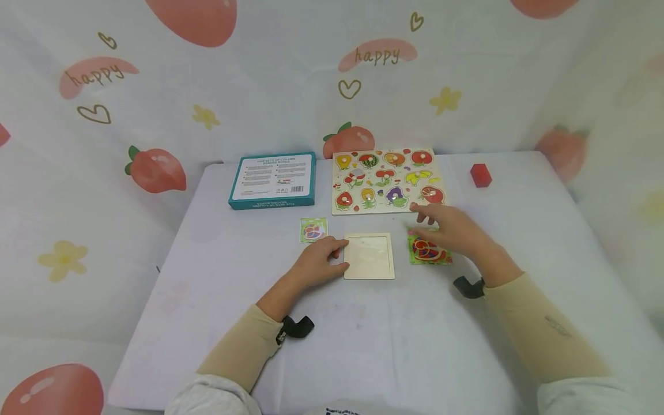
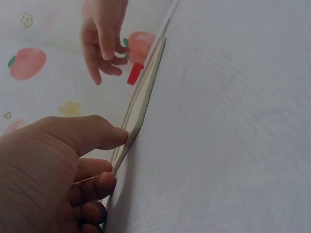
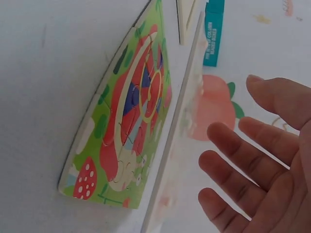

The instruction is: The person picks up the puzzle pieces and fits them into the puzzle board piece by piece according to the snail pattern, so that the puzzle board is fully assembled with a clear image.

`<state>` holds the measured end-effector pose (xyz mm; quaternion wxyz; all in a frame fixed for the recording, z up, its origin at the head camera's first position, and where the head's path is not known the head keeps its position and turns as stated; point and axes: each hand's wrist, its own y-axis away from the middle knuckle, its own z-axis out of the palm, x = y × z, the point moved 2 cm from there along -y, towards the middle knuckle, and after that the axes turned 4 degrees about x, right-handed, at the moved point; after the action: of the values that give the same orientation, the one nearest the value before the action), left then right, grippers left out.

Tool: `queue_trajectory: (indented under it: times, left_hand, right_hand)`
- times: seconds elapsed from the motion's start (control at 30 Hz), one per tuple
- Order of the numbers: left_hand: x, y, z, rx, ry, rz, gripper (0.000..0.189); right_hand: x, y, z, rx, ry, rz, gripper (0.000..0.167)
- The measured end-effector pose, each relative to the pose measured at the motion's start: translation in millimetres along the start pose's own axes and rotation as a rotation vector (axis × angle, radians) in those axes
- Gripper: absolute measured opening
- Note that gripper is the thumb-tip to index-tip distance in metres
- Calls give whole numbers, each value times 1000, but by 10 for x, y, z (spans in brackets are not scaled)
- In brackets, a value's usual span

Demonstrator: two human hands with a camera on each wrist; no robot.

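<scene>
A pale square wooden puzzle tray [image 1: 369,257] with a raised rim lies in the middle of the table. My left hand [image 1: 320,262] is at its left edge, thumb and index fingertips spaced apart and touching the rim; the other fingers bend loosely beneath in the left wrist view. A snail picture puzzle [image 3: 138,111] with visible piece joints lies to the right of the tray. Over it hovers my right hand [image 1: 450,229], its fingers spread and relaxed with nothing between them. A small snail picture card [image 1: 313,229] lies beyond my left hand.
At the back stand a teal box [image 1: 274,181] with printed text and, beside it, a fruit knob puzzle board [image 1: 386,181]. A red block [image 1: 480,175] sits at the back right. Printed cloth [image 1: 280,69] hangs behind the table.
</scene>
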<state>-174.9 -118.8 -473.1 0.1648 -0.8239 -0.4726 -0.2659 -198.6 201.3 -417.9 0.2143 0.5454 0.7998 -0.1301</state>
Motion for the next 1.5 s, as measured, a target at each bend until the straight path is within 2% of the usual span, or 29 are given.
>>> queue_trajectory:
  times: [0.17, 0.3, 0.7, 0.97, 1.5]
  left_hand:
    - [-11, -4, 14, 9, -42, 21, 48]
    - [-20, -6, 22, 14, -50, 28, 48]
    - [-22, 13, 31, 32, -53, 37, 48]
    - [-38, 7, 49, 29, -59, 27, 49]
    - [-37, 2, 56, 27, -66, 20, 50]
  right_hand:
    - [21, -31, 56, -38, -32, 50, 54]
    - [32, -39, 96, -73, -50, 93, 53]
    - [136, -83, 187, -141, -75, 129, 49]
    - [178, -101, 250, -130, -99, 183, 44]
    - [116, -135, 230, -110, -109, 219, 41]
